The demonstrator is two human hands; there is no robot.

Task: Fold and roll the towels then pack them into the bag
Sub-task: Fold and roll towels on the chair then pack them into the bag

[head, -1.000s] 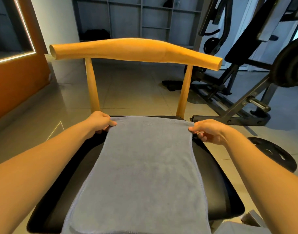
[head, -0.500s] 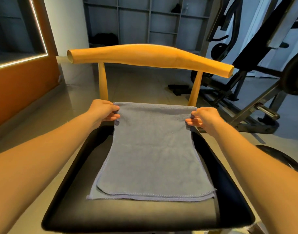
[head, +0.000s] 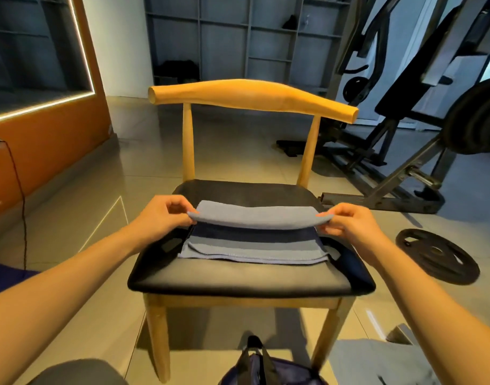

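1. A gym room with a tiled floor; a black weight machine fills the right background and a loose weight plate lies flat on the floor beside it
2. A wooden chair with a black padded seat stands directly in front of the person and seems to serve as the folding surface, at a comfortable reach
3. A grey towel lies across the middle of the seat. Its far part is lifted and doubled toward the viewer, so it arches above the flat layers beneath, whose stitched hem faces the front edge. This looks like a fold halfway over
4. A second grey cloth, probably another towel, lies on the floor at lower right
5. A dark bag sits on the floor just in front of the chair, handles up, likely kept close for packing
6. The left hand and right hand hold the two ends of the raised fold, well apart, which keeps the edge taut and level
7. On each hand the thumb and fingers are pressed together, pinching the cloth; the other fingers are curled behind
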